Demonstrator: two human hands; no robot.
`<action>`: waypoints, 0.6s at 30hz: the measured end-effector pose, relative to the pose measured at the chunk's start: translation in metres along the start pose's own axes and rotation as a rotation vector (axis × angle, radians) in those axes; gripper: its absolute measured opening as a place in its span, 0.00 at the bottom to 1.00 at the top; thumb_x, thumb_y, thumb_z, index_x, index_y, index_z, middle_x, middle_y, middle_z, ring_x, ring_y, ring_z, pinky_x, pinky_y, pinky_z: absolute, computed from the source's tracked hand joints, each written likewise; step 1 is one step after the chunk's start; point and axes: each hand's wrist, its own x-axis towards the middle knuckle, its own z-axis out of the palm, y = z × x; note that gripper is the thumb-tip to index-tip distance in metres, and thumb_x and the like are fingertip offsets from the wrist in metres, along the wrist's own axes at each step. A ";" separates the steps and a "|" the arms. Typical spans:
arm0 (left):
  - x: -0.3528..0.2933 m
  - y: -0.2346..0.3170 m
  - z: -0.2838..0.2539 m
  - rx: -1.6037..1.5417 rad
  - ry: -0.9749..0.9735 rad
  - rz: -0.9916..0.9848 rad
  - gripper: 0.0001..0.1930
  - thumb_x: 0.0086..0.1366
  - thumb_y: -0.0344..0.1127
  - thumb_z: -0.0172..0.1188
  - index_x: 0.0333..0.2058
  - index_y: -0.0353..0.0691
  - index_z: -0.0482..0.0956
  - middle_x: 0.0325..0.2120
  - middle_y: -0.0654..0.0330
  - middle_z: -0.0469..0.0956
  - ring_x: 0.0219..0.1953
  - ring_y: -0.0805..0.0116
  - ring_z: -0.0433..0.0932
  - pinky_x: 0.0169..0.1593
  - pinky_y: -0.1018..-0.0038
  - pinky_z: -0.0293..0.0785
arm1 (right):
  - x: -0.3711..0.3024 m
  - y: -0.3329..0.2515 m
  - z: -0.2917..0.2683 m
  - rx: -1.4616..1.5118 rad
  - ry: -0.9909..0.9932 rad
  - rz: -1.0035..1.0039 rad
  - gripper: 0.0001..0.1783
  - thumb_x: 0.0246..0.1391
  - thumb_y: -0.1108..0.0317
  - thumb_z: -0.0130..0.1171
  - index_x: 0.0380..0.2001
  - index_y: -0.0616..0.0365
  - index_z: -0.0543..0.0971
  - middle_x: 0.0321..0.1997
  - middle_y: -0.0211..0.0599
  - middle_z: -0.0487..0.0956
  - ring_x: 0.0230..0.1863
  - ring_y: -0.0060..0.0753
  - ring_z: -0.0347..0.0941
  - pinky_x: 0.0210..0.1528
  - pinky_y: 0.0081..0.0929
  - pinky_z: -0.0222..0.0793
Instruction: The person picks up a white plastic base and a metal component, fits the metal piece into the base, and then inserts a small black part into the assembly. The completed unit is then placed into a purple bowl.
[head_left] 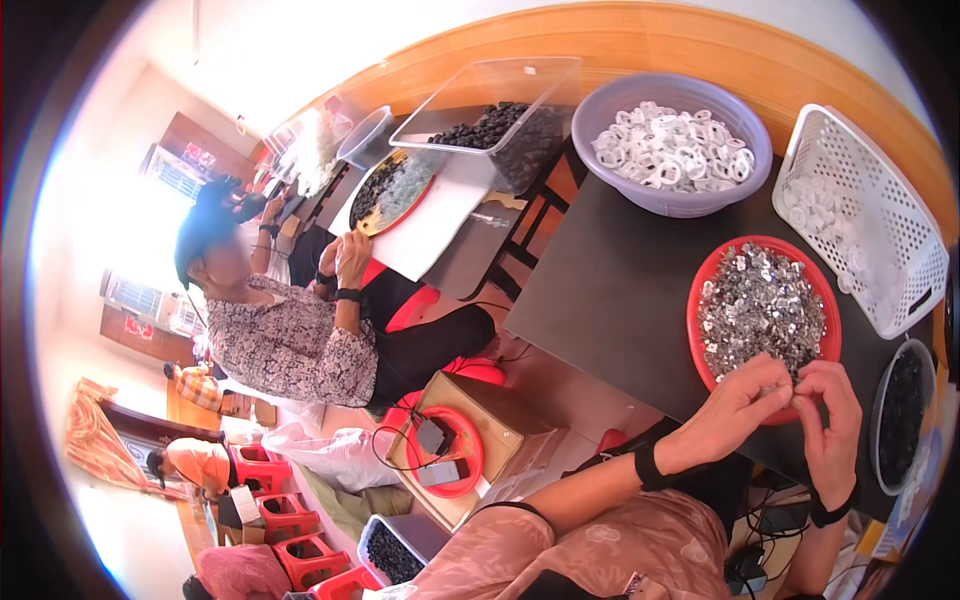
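On the dark table (610, 290), the red tray (700, 300) of small silvery parts (762, 310) sits just ahead of both hands. Left hand (735, 410) and right hand (830, 420) meet fingertip to fingertip, each grip apparently pinched on a tiny part over the tray's near rim. Best kept low above the tray, so drops land inside.

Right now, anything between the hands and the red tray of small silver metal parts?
Nothing visible. The left hand and the right hand meet fingertip to fingertip at the near rim of the round red tray of small silver metal parts, on the black table. Whether they pinch a part is too small to tell.
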 end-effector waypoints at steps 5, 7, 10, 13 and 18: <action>0.000 0.007 -0.001 0.020 -0.016 0.047 0.10 0.68 0.36 0.51 0.31 0.36 0.70 0.29 0.63 0.64 0.34 0.72 0.64 0.40 0.75 0.63 | -0.001 -0.002 -0.005 -0.021 -0.048 -0.007 0.07 0.47 0.84 0.54 0.30 0.63 0.70 0.35 0.42 0.71 0.33 0.37 0.69 0.36 0.25 0.65; -0.002 0.008 -0.003 0.081 -0.040 0.020 0.09 0.67 0.35 0.52 0.30 0.36 0.70 0.29 0.63 0.65 0.33 0.72 0.65 0.39 0.75 0.64 | -0.004 -0.004 -0.003 -0.023 -0.045 -0.005 0.07 0.47 0.84 0.54 0.29 0.63 0.70 0.35 0.42 0.71 0.33 0.37 0.69 0.36 0.25 0.65; -0.004 0.009 -0.008 0.062 -0.078 -0.006 0.09 0.67 0.34 0.52 0.29 0.36 0.71 0.28 0.63 0.66 0.32 0.74 0.65 0.38 0.75 0.64 | -0.007 -0.010 0.000 -0.026 -0.049 0.022 0.07 0.46 0.84 0.54 0.28 0.63 0.70 0.34 0.41 0.70 0.33 0.37 0.69 0.36 0.26 0.65; -0.005 0.005 -0.010 -0.059 -0.158 -0.039 0.09 0.66 0.35 0.52 0.29 0.35 0.72 0.28 0.64 0.66 0.32 0.75 0.65 0.37 0.76 0.63 | -0.011 -0.013 -0.002 0.004 -0.062 0.074 0.07 0.46 0.84 0.55 0.27 0.63 0.70 0.33 0.40 0.70 0.32 0.35 0.69 0.36 0.26 0.65; -0.005 0.013 -0.009 -0.238 -0.261 -0.190 0.09 0.65 0.35 0.53 0.28 0.36 0.72 0.27 0.66 0.67 0.30 0.78 0.65 0.35 0.78 0.62 | -0.024 -0.005 -0.008 0.102 -0.101 0.129 0.06 0.44 0.82 0.56 0.25 0.63 0.70 0.31 0.38 0.70 0.30 0.30 0.67 0.33 0.23 0.62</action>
